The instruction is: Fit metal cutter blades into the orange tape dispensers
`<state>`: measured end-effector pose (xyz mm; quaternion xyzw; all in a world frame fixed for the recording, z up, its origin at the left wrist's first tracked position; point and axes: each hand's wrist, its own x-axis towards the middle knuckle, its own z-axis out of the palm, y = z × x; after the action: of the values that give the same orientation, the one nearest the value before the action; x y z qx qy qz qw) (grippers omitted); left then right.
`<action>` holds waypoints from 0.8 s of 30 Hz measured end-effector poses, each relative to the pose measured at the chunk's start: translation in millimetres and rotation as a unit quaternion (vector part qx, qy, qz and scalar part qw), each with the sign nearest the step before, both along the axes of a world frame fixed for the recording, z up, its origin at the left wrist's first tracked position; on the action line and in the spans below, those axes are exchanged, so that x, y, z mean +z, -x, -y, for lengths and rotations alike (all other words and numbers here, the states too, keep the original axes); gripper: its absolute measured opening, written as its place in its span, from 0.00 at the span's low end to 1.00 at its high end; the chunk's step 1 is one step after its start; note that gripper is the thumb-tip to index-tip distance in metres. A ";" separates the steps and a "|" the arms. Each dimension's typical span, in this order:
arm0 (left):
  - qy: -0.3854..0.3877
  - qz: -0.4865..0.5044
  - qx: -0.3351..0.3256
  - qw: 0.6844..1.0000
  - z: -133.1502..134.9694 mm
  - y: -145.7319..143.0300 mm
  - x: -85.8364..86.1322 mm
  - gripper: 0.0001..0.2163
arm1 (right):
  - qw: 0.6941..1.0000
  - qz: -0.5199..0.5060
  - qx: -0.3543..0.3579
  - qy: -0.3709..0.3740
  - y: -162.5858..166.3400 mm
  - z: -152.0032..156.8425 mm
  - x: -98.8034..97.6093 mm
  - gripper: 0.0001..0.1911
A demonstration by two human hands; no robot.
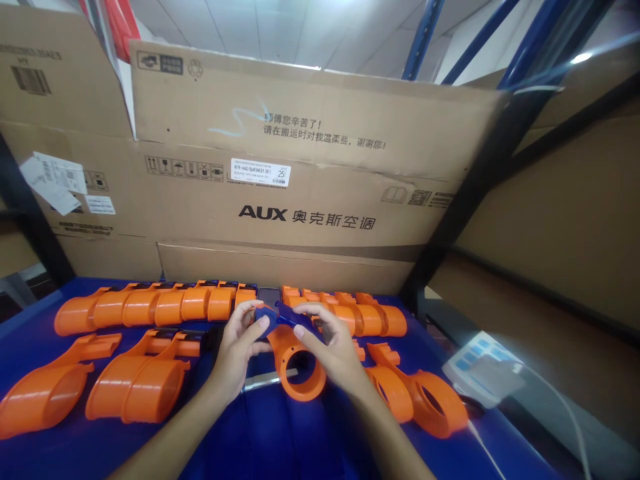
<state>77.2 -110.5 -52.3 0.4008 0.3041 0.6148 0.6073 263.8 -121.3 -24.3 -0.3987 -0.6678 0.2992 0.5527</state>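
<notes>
Over the blue table, both my hands are raised around one orange tape dispenser (303, 393), its open ring hanging down between them. My left hand (239, 343) pinches a blue plastic piece (266, 319) at the dispenser's upper end. With curled fingers, my right hand (334, 343) grips the dispenser near its dark blue handle part (295, 317), thumb on the orange neck. Whether the two blue pieces are joined cannot be made out. Below the hands lies a slim silvery tool (265, 380), partly hidden behind the ring.
Rows of orange dispensers (140, 308) line the table's back, some with dark handles. More dispensers (137, 390) lie front left, and others (440, 403) front right. A white-and-blue device (483, 367) with a cable sits at the right edge. A cardboard wall (200, 213) stands behind.
</notes>
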 end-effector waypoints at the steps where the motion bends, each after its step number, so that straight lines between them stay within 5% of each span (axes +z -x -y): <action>1: -0.001 0.001 -0.001 1.000 0.2 0.0 -0.2 0.21 | 1.000 0.000 0.000 0.006 -0.1 0.3 0.3 0.13; 10: -0.041 -0.016 0.046 0.998 -0.6 0.7 -6.3 0.24 | 0.994 -0.010 0.069 0.079 -1.1 -0.4 0.3 0.16; 19: -0.082 0.006 0.053 0.995 -2.4 2.8 -10.1 0.23 | 0.991 -0.010 0.109 0.074 2.4 7.6 3.7 0.18; 24: -0.066 0.025 0.017 0.997 -1.0 3.8 -7.8 0.23 | 0.998 0.037 0.054 0.012 4.3 9.2 2.1 0.21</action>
<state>73.4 -109.5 -60.0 0.4192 0.2544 0.6533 0.5768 259.4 -130.5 -22.2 -0.3793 -0.7050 0.3217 0.5055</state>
